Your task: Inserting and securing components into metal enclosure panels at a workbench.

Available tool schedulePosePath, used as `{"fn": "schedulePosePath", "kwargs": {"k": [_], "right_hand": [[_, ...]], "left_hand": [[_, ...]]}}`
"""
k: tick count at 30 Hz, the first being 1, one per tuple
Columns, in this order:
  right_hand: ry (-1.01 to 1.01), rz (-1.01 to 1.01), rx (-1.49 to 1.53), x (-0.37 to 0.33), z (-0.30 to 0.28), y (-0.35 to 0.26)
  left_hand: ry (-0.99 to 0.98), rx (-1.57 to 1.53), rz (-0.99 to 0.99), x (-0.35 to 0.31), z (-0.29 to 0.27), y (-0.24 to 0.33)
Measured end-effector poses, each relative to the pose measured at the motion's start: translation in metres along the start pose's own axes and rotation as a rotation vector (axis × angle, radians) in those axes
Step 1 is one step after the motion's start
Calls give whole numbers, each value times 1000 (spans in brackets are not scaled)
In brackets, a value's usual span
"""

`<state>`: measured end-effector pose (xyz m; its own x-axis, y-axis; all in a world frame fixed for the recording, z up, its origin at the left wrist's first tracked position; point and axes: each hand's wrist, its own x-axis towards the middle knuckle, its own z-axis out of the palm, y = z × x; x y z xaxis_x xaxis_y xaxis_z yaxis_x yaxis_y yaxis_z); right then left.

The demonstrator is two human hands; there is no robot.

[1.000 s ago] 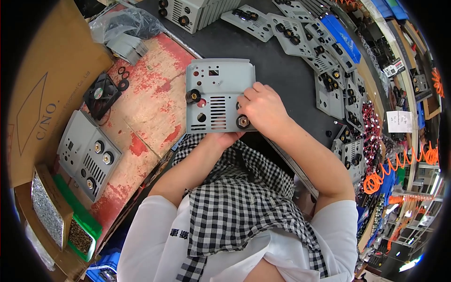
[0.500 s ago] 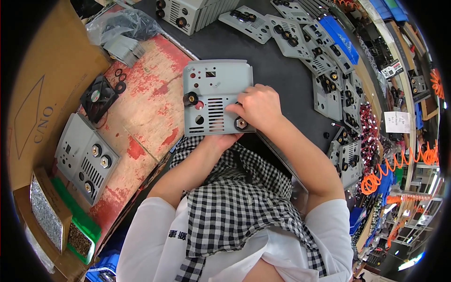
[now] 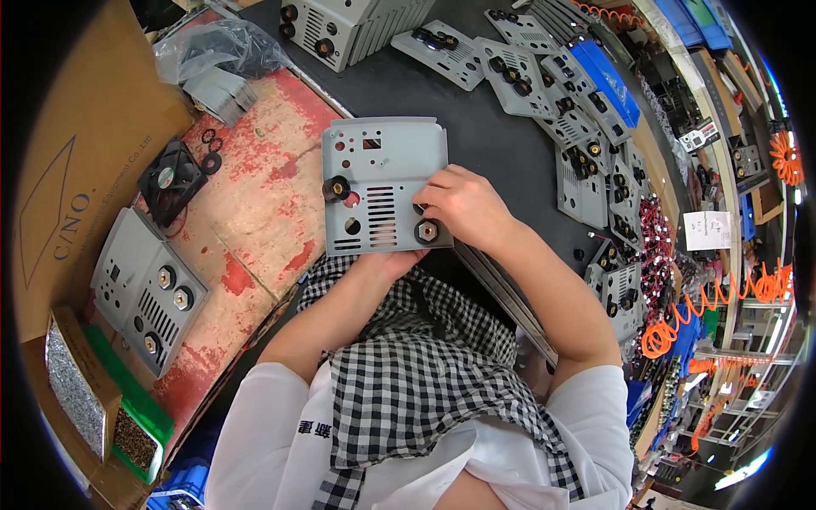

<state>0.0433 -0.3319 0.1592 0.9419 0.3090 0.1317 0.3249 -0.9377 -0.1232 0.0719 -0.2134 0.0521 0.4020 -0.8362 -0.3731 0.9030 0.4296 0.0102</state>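
A grey metal panel (image 3: 382,153) with round holes and a slotted vent is held upright in front of me. My left hand (image 3: 395,264) grips it from below at its lower edge, with most of the fingers hidden behind it. My right hand (image 3: 463,200) is at the panel's right side, thumb and fingertips pinched together over a small dark part they mostly cover. Just under those fingertips sits a black socket with a hex nut and brass centre (image 3: 427,230). Another black socket (image 3: 337,189) sticks out at the panel's left edge.
A second grey panel (image 3: 127,280) with sockets lies on the worn red board, near a black fan (image 3: 170,180) and black rings (image 3: 210,161). Cardboard boxes of small metal parts (image 3: 76,387) stand lower left. Several fitted panels (image 3: 582,191) and a blue tray (image 3: 605,81) lie rightward.
My right hand has shifted slightly, its thumb drawing in from the vent to meet the fingertips at the panel's right side. The left hand keeps its hold.
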Motion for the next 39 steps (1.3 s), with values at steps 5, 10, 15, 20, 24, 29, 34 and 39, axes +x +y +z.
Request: {"fn": "schedulePosePath", "kwargs": {"k": [5, 10, 15, 20, 24, 29, 34, 39], "right_hand": [[-54, -60, 65, 3, -2, 7], [-76, -51, 51, 5, -7, 2], [-142, 102, -198, 12, -8, -8], [-69, 230, -373, 11, 3, -4], [96, 262, -59, -6, -9, -13], [-121, 517, 69, -4, -39, -22], [-77, 485, 47, 1, -19, -22], [50, 302, 100, 34, 6, -46]], "left_hand": [[7, -8, 4, -4, 11, 0], [9, 17, 6, 0, 7, 0], [78, 24, -22, -4, 14, 1], [21, -15, -17, -1, 7, -2], [78, 29, 19, 2, 1, -2], [38, 39, 1, -1, 8, 2], [37, 52, -16, -3, 9, 1], [-182, 64, -4, -2, -11, -2]]}}
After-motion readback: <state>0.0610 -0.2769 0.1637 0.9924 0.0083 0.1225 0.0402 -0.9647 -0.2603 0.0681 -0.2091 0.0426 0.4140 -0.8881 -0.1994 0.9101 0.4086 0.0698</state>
